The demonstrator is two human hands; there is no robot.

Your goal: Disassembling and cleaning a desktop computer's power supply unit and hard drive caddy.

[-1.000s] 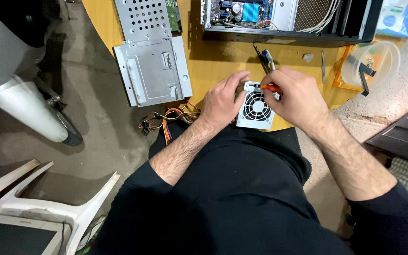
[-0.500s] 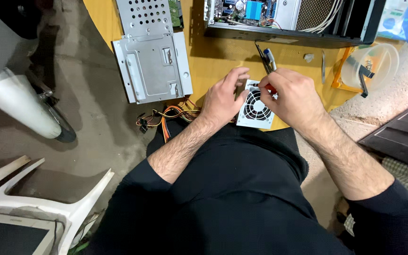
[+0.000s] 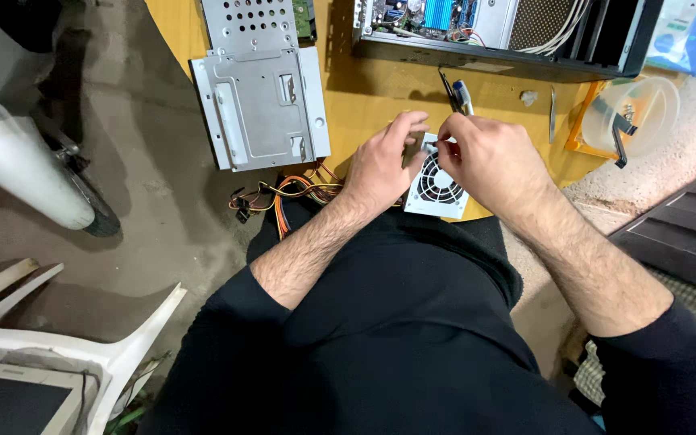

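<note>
At the near edge of the yellow bench (image 3: 364,105), a grey power supply unit (image 3: 437,187) with a round fan grille sits just in front of the person's lap. Both forearms reach forward from rolled-up dark sleeves and meet over it. The left hand (image 3: 382,161) lies on the unit's left side, fingers curled up over its far corner and gripping the casing. The right hand (image 3: 489,157) hovers over the unit's far right corner with thumb and forefinger pinched together on something small and dark; whether it is a screw or a tool tip cannot be told. That hand hides most of the unit's right edge.

A bundle of orange, yellow and black cables (image 3: 283,197) trails from the unit's left side, off the bench edge, ending in a dark plug. Beyond the cables lies a flat grey metal drive bracket (image 3: 259,109), with a perforated metal cage (image 3: 247,22) touching its far side. An open computer case (image 3: 509,32) stands along the far edge of the bench, its circuit board and pale wires in view. Between the case and the hands lie pliers and a pen-like tool (image 3: 457,93) side by side. Off to the right sits a clear plastic tub (image 3: 646,105). A white plastic chair (image 3: 58,346) stands on the floor at lower left.
</note>
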